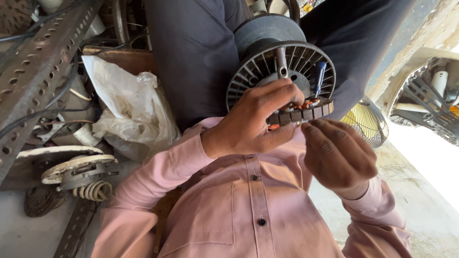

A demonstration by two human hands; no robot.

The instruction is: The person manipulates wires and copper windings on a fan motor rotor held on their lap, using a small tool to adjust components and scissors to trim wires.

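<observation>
The left hand [253, 122] grips a motor stator [301, 113], a dark ring of stacked laminations with orange-copper windings showing inside. The right hand [337, 155] pinches its lower edge with curled fingers. It sits just before a grey ribbed fan housing [267, 57].

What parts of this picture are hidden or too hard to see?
Head view only:
- The dark ring-shaped metal motor core: its left half is covered by the left hand.
- The right hand: its fingertips curl away, so what they pinch cannot be told.
- The grey ribbed plastic fan housing: its lower part sits behind both hands.
- The yellow wire fan guard: mostly hidden behind the dark trouser leg.
- The blue-handled tool: its tip is hidden behind the core.
</observation>
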